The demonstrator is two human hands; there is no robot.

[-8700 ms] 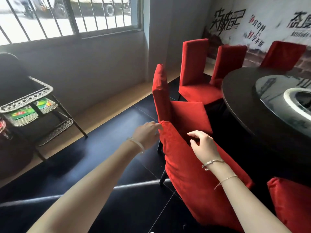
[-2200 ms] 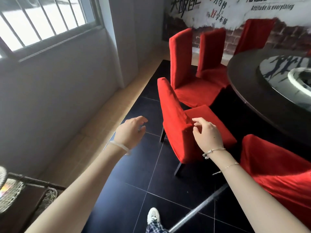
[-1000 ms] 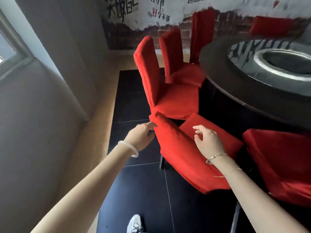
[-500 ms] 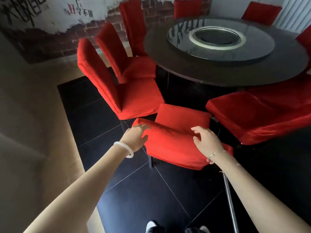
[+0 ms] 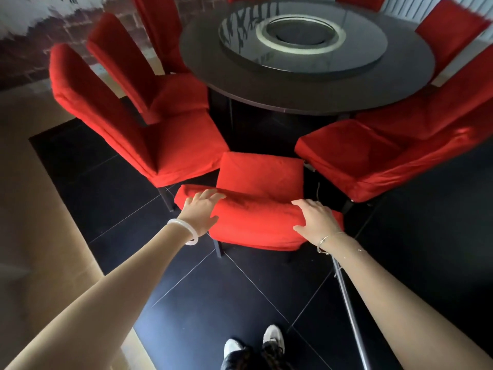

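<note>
A red fabric-covered chair (image 5: 260,180) stands right in front of me, its seat facing the round dark table (image 5: 314,84). My left hand (image 5: 201,213) lies over the left end of the chair's backrest top, fingers draped over the edge and thumb on the near side. My right hand (image 5: 316,220) holds the right end the same way, fingers over the top and thumb down the back. Both arms reach forward and down from the bottom corners of the view.
More red chairs flank it: one close on the left (image 5: 138,129), another close on the right (image 5: 373,156), several farther round the table. A glass turntable (image 5: 301,36) sits on the table. Black tiled floor (image 5: 202,295) lies underfoot, a tan strip at left.
I have turned from the side of the chair to face its back squarely. Both hands, hovering at the backrest before, now rest on its top edge.
</note>
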